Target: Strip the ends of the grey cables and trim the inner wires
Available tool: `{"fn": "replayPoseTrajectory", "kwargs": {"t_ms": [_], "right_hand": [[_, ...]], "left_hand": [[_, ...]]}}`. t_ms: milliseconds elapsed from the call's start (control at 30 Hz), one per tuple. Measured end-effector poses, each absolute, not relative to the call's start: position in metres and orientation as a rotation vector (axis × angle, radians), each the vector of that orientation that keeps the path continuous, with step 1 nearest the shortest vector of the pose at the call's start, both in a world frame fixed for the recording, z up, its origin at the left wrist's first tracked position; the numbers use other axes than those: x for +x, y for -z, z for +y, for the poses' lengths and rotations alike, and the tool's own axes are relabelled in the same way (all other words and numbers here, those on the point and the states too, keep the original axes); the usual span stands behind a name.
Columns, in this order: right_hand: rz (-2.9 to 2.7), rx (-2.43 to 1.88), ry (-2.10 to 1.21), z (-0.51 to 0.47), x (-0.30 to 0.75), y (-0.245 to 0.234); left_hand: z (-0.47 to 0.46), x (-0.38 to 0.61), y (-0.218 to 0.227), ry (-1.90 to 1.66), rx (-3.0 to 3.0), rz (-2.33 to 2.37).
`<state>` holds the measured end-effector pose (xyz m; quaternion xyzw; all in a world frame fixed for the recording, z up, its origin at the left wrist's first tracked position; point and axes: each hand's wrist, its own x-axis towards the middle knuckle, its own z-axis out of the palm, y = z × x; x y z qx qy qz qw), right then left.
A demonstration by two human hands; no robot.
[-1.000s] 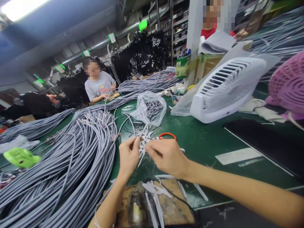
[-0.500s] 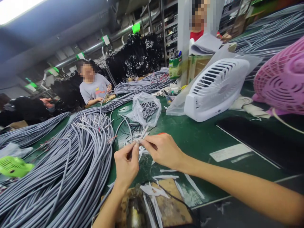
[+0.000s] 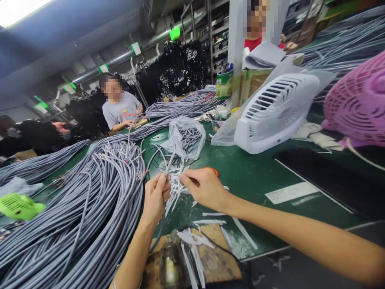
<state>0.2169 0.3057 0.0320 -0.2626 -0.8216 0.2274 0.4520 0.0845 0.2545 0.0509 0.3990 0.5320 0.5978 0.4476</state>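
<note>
My left hand [image 3: 157,194] is closed round a grey cable [image 3: 163,229], whose pale end sticks up above the fingers. To its right, my right hand [image 3: 203,186] has thumb and forefinger pinched together over a pile of white strips [image 3: 177,185]. Whatever that pinch holds, if anything, is too small to make out. A clear plastic bag [image 3: 201,149] of short grey tube pieces lies just beyond both hands. Thin dark offcuts are scattered in front of the bag. Something with an orange-red edge [image 3: 215,171] shows behind my right hand.
Large bundles of grey cable [image 3: 99,216] fill the left side. A white fan [image 3: 273,114], a pink fan [image 3: 357,100] and a black mat [image 3: 327,180] occupy the right. A stained board [image 3: 216,257] with white strips lies nearest me. Two people sit across the table.
My hands were together at the fingertips and have moved apart. The left hand has turned, and the cable now stands upright in its grip. The right hand has shifted little.
</note>
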Motion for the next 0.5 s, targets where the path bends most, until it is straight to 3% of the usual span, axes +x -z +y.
{"fn": "replayPoseTrajectory", "kwargs": {"t_ms": [267, 500], "right_hand": [[-2.004, -0.631, -0.778, 0.31, 0.2147, -0.0309], [-1.886, -0.483, -1.167, 0.3106, 0.2107, -0.0298]], "left_hand": [[0.2485, 0.0897, -0.0525, -1.388, 1.006, 1.177], [0.2462, 0.0884, -0.0527, -1.348, 1.015, 1.078]]}}
